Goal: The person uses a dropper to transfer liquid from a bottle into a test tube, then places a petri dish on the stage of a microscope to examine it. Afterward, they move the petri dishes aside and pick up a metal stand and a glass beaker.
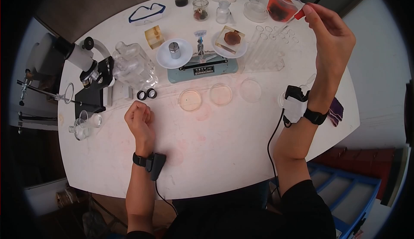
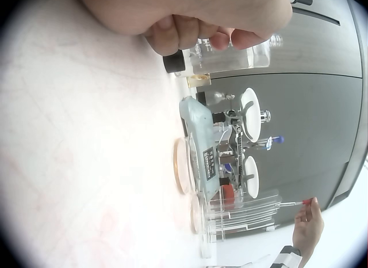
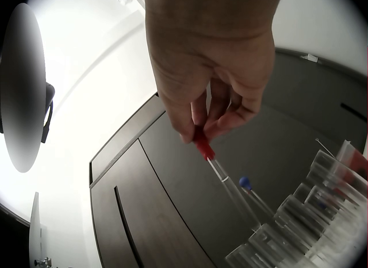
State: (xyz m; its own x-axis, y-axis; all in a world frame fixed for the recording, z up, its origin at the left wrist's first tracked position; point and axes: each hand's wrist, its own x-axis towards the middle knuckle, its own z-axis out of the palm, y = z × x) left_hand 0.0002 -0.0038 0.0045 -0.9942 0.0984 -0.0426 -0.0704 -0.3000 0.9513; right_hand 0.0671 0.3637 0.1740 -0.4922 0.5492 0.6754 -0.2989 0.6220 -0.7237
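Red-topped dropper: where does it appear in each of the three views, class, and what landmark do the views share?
Head: upper right, the red-topped dropper pinched in the right hand.
Left wrist: lower right, small, near the right edge.
Right wrist: near the centre, just below the fingertips, slanting down to the right.
Shared landmark: the clear test tubes, close to the dropper in every view.

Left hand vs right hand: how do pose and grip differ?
Left hand is curled with nothing visible in its grip; right hand pinches a dropper's red bulb.
Left hand is low, near two small black-rimmed pieces; right hand is raised by the test tubes.
Shared: both bare, each with a black wristband.
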